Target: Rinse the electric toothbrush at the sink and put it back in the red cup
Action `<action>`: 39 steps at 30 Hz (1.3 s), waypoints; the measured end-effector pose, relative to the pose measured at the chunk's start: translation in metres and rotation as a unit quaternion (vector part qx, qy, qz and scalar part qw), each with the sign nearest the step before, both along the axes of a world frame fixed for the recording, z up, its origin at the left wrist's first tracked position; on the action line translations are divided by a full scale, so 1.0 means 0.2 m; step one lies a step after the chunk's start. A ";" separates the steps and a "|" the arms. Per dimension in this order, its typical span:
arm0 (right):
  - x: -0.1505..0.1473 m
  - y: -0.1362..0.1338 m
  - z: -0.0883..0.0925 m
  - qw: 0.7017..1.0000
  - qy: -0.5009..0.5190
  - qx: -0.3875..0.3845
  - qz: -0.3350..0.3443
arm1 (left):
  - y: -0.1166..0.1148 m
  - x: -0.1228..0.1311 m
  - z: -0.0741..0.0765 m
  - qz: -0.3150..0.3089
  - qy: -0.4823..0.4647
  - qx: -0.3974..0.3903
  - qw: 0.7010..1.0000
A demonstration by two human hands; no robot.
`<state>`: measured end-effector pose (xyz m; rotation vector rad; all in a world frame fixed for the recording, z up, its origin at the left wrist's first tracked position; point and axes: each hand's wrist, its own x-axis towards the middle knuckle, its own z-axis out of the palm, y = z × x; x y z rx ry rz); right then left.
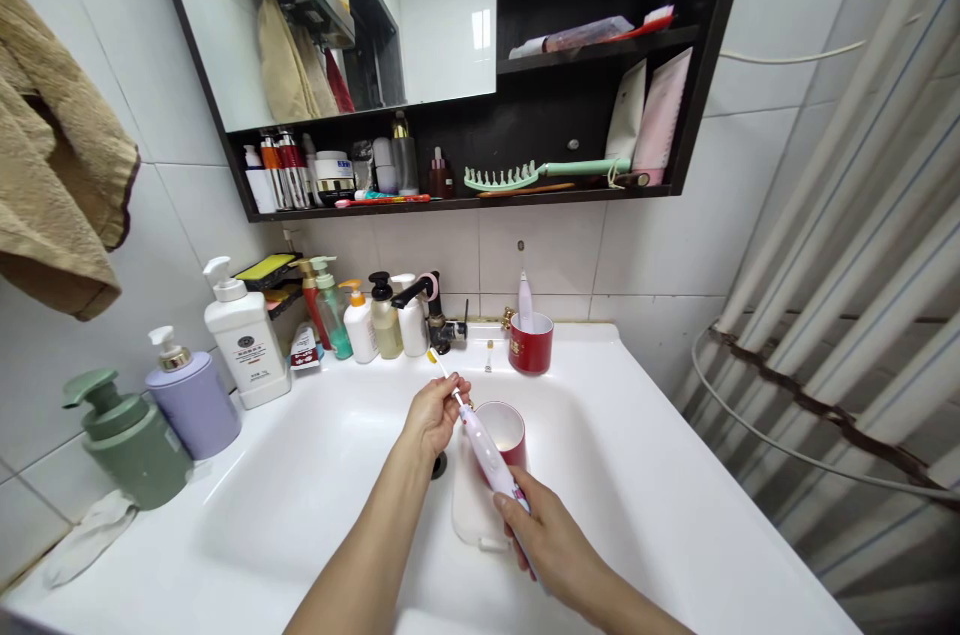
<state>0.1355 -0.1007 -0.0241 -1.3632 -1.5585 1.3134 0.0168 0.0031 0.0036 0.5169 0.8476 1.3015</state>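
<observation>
Over the white sink basin (pixel 315 485) I hold a white-and-pink electric toothbrush (pixel 484 450) slanted, its brush head pointing up toward the tap. My right hand (pixel 544 535) is closed round the handle's lower end. My left hand (pixel 435 412) pinches the thin neck just below the brush head. A red cup (pixel 506 430) with a white inside stands right behind the handle, beside a white soap-like slab (pixel 471 513) in the basin.
A black tap (pixel 435 315) and several pump bottles (pixel 360 320) line the back edge. Another red cup (pixel 531 343) holds a toothbrush. Green (pixel 131 435), lilac (pixel 191 395) and white (pixel 244 340) dispensers stand left. Above hang a shelf with a green comb (pixel 517 177) and a brown towel (pixel 52 165).
</observation>
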 end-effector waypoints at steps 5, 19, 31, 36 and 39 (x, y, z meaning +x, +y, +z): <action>0.00 0.00 0.00 1.000 0.001 -0.003 -0.008 | 0.00 0.01 -0.01 -0.005 0.022 0.016 1.000; 0.00 0.00 0.00 0.999 0.017 0.032 -0.022 | -0.03 0.08 0.01 0.064 -0.004 0.016 0.998; -0.01 0.00 0.00 0.999 0.031 0.007 -0.029 | -0.03 0.07 0.00 0.021 -0.015 -0.005 1.000; -0.01 0.02 -0.02 0.998 0.061 -0.018 -0.029 | -0.06 0.10 0.00 -0.003 0.007 0.005 1.000; 0.00 0.02 -0.02 0.997 0.062 -0.006 -0.040 | -0.08 0.12 0.01 -0.007 0.021 0.024 0.999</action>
